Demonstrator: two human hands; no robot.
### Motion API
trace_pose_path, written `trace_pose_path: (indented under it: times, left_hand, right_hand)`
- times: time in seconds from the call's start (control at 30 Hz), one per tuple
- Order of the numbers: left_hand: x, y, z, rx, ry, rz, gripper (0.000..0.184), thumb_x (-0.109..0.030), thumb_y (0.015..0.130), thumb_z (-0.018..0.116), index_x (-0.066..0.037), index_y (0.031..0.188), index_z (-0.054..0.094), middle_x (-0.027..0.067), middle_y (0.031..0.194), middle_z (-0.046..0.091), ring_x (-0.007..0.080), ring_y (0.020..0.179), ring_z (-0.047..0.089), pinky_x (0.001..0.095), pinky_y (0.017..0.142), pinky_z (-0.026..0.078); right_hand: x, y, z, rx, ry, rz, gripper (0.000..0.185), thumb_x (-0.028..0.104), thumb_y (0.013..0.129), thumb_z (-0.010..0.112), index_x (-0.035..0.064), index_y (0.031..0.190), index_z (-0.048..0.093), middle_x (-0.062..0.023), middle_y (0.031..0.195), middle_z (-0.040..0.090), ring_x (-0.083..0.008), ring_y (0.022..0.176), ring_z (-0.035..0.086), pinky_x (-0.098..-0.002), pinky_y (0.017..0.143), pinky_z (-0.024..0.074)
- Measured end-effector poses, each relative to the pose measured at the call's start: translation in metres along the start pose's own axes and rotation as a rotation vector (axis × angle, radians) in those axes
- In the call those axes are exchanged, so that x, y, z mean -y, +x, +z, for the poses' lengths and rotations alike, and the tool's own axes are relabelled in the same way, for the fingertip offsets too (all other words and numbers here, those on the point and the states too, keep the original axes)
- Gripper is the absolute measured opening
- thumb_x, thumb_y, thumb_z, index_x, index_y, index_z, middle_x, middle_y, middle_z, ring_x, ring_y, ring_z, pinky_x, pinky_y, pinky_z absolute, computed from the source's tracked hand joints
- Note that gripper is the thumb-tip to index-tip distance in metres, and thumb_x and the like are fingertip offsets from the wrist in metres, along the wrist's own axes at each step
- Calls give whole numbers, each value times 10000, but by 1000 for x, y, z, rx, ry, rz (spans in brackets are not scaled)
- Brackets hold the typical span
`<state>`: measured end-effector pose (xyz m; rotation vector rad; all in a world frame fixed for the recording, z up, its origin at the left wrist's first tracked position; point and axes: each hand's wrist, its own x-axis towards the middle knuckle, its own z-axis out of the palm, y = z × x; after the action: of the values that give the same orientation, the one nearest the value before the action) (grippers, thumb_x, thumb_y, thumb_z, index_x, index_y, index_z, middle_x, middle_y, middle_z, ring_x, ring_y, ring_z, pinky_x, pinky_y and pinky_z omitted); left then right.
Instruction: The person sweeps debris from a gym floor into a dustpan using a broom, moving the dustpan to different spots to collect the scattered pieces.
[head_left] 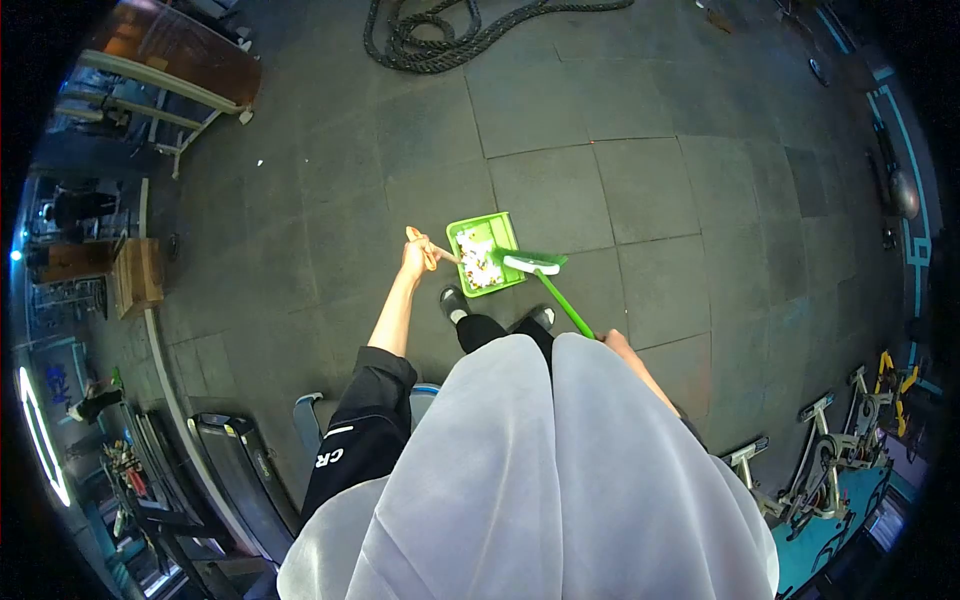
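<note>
My left hand (418,257) is closed around a pale orange-pink handle that runs to the side of a green dustpan (512,232). The dustpan lies on the floor in front of my shoes, with many small white and coloured scraps (480,262) inside. My right hand (618,345), partly hidden by my grey clothing, grips the green stick of a broom (565,302). The broom's white head and green bristles rest over the right edge of the dustpan, touching or just above it; I cannot tell which.
Dark floor tiles (550,195) spread around me. A thick black rope (430,50) lies coiled ahead. A treadmill (240,470) stands at the lower left, exercise bikes (825,450) at the lower right, and a wooden box (138,277) at the left. Small white bits (260,163) dot the floor.
</note>
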<state>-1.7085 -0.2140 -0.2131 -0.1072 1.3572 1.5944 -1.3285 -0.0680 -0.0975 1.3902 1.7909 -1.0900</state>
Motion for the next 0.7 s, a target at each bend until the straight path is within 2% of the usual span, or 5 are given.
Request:
trace_pose_path:
  times: [0.13, 0.2, 0.4, 0.57, 0.7]
  left_hand:
    - [-26, -35, 3, -70, -41, 7, 176, -39, 597, 381, -9, 771, 389, 76, 621, 404, 172, 572, 456, 378, 691, 464]
    - [-16, -31, -22, 62, -137, -5, 253, -14, 547, 376, -5, 799, 378, 87, 650, 401, 182, 545, 461, 389, 679, 466]
    - [-20, -44, -16, 205, -126, -7, 284, 38, 495, 351, -18, 771, 389, 82, 651, 404, 180, 489, 456, 384, 678, 470]
    - [-37, -36, -10, 268, -124, -25, 260, 35, 484, 346, -22, 733, 394, 76, 656, 400, 164, 486, 448, 387, 706, 457]
    - [-53, -30, 5, 212, -115, -43, 242, 24, 481, 350, -25, 714, 392, 63, 644, 394, 145, 510, 435, 375, 714, 453]
  right_hand:
    - [-27, -44, -16, -103, 188, -22, 320, 184, 639, 528, -20, 885, 536, -203, 736, 558, -215, 741, 553, -303, 632, 417]
    - [-43, -63, -21, -146, 203, -23, 334, 173, 639, 529, -31, 903, 528, -186, 719, 567, -197, 706, 555, -287, 625, 418]
    - [-43, -108, -17, -221, 566, 215, 184, 154, 637, 559, -16, 569, 538, -41, 498, 488, -107, 416, 412, -247, 391, 314]
    - [-57, -121, 18, -301, 763, 198, 205, 164, 646, 560, -6, 537, 533, -30, 483, 490, -99, 400, 421, -243, 372, 308]
    - [-97, -101, 45, -355, 688, 507, 231, 176, 647, 554, -29, 541, 537, -70, 480, 502, -112, 376, 434, -263, 347, 300]
